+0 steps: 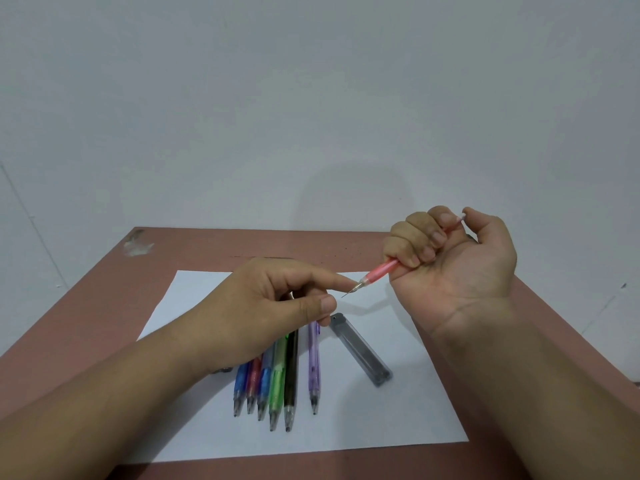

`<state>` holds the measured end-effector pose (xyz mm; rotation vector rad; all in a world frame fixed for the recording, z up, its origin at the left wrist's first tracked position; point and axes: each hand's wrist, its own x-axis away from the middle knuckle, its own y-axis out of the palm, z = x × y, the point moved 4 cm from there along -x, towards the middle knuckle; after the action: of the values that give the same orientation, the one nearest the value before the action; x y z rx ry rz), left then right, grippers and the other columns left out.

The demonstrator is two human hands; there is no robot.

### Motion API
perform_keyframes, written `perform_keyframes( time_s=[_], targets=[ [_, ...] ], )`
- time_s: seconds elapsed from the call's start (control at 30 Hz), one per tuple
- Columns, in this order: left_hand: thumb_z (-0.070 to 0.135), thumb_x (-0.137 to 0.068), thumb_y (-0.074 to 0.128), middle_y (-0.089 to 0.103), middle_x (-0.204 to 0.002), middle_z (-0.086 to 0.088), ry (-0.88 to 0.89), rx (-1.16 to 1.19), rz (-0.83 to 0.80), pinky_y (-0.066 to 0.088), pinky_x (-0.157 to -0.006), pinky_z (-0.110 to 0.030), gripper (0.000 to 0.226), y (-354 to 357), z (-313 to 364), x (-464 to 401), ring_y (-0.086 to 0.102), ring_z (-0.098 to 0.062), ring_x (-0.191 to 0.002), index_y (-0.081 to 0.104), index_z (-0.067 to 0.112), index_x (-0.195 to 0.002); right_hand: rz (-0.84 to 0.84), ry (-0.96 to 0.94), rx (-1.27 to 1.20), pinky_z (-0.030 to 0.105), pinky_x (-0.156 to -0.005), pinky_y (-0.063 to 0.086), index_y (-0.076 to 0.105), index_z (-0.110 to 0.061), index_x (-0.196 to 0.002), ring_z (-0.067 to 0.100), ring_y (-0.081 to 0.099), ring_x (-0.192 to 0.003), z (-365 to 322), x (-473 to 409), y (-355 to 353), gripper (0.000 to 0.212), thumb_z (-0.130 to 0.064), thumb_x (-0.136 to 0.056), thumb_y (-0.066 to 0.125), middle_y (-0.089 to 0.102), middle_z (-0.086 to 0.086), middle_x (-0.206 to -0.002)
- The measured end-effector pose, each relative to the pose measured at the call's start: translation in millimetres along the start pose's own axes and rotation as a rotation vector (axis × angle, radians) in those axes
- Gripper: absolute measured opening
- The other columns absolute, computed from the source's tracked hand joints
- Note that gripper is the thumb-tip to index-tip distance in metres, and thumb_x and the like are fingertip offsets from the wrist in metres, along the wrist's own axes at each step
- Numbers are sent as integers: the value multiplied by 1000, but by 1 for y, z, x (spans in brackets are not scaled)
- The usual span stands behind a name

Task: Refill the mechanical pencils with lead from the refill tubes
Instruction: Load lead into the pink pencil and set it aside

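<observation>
Your right hand [446, 247] fists the pink pencil [381, 270], centre right. Your left hand [277, 303], fingers curled and empty, nears its tip; a sideways push likely snaps the exposed lead.

A white sheet of paper [398, 420] lay flat on a reddish-brown table [214, 247], nearer the near edge than the far one, with bare tabletop showing on its left, right and far sides. A patch of torn, whitish residue [138, 244] marked the far left corner of the table. A plain pale wall [311, 98] stood directly behind the table's far edge and filled the upper part of the view.
</observation>
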<state>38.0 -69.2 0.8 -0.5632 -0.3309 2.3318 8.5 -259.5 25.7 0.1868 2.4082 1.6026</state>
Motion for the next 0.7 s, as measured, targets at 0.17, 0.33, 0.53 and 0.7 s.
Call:
perform_keyframes(
  time_s=[0.17,0.33,0.53,0.7],
  targets=[
    [27,-89,70,63,-69,17,1,8,16,41,-71,-14,21,0,3,1,56,-1,-70,78,36,-106,-8,-26,27,25,-44,25,41,-16,-61,14,24,-45,-2,0,1,20,-27,-78,38,27,-3,-60],
    [31,-90,71,65,-72,16,2,0,12,41,-71,-16,18,0,2,0,58,-4,-72,78,38,-105,-7,-27,41,25,-43,25,41,-16,-61,14,23,-45,-1,0,0,20,-26,-78,38,27,-3,-60],
    [25,-91,70,66,-74,15,-9,7,13,43,-74,-18,22,0,1,1,59,-5,-75,78,39,-105,-1,-27,39,25,-43,25,41,-16,-62,14,23,-45,-2,1,0,19,-26,-78,39,26,-3,-60],
    [32,-88,70,68,-76,13,-15,10,19,44,-77,-26,20,1,0,0,61,-8,-78,77,42,-104,5,-25,28,25,-43,25,41,-16,-61,14,23,-45,-2,0,0,19,-26,-78,38,26,-4,-60]
  ],
)
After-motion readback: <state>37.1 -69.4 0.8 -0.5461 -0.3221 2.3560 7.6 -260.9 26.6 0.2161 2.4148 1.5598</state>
